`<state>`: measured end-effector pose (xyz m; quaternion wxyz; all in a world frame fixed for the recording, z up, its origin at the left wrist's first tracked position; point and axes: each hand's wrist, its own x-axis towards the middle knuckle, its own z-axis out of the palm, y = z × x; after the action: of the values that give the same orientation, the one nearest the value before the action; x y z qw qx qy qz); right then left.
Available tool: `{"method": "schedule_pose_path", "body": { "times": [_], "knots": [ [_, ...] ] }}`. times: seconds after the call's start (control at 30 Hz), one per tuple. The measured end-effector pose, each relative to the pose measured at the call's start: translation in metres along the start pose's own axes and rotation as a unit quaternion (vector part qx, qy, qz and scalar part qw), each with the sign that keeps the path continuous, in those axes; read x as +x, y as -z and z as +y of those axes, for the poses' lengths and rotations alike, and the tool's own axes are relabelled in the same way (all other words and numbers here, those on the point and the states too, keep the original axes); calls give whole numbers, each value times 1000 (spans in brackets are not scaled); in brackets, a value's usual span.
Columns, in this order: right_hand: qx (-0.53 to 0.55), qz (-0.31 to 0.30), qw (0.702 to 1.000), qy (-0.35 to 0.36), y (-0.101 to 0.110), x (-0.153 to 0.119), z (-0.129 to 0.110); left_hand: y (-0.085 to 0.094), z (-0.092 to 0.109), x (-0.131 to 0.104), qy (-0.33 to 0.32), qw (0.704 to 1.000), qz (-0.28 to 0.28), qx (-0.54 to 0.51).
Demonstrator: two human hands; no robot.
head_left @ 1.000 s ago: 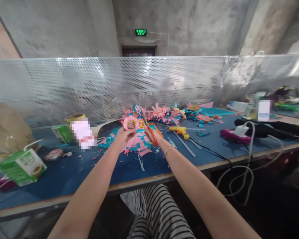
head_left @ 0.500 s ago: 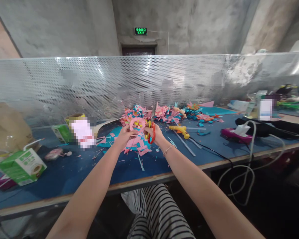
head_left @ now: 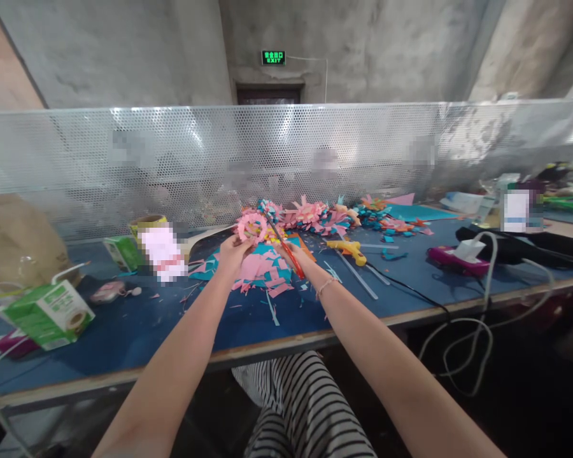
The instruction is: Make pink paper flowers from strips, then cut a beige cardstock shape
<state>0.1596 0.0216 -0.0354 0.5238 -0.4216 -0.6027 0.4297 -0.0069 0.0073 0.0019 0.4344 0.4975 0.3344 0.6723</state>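
Note:
My left hand (head_left: 236, 250) is closed on a ring-shaped pink paper strip (head_left: 252, 226), with cut edges round its outside. In my right hand (head_left: 297, 253) are red-handled scissors (head_left: 286, 245), their blades pointing up and to the left, close to the pink paper. Below both hands lies a heap of pink paper scraps (head_left: 262, 267) on blue paper. Behind them sit several pink, blue and orange paper flowers (head_left: 310, 213).
A yellow glue gun (head_left: 348, 248) with clear glue sticks lies to the right. Further right is a purple tissue pack (head_left: 458, 257). Green-and-white cartons (head_left: 50, 318) stand on the left. A perforated metal screen (head_left: 195, 159) borders the table's back.
The pink paper has moved slightly up and left and now shows as a rounder ring. The scissors have turned from upright to leaning left.

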Motion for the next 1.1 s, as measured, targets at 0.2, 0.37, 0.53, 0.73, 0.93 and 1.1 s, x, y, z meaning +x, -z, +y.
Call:
{"method": "schedule_pose_path", "body": {
  "times": [0.2,0.37,0.53,0.73,0.93,1.1],
  "knots": [
    [-50,-14,998,-23,-1,-3,-3,0,-3,-1,1,1000,-17,18],
    [-33,-30,998,-44,-2,-8,-12,2,-5,0,-2,998,-36,44],
    [-11,-39,996,-75,-3,-8,-14,4,-7,3,-2,997,-34,62],
    [28,-51,992,-111,-3,-8,-14,1,-4,0,11,998,-32,48],
    [22,-48,992,-113,-5,-7,-11,-1,-1,-4,29,998,-41,33],
    [3,-34,994,-109,-5,-6,-10,0,-2,-3,33,998,-39,32]
  ]
}}
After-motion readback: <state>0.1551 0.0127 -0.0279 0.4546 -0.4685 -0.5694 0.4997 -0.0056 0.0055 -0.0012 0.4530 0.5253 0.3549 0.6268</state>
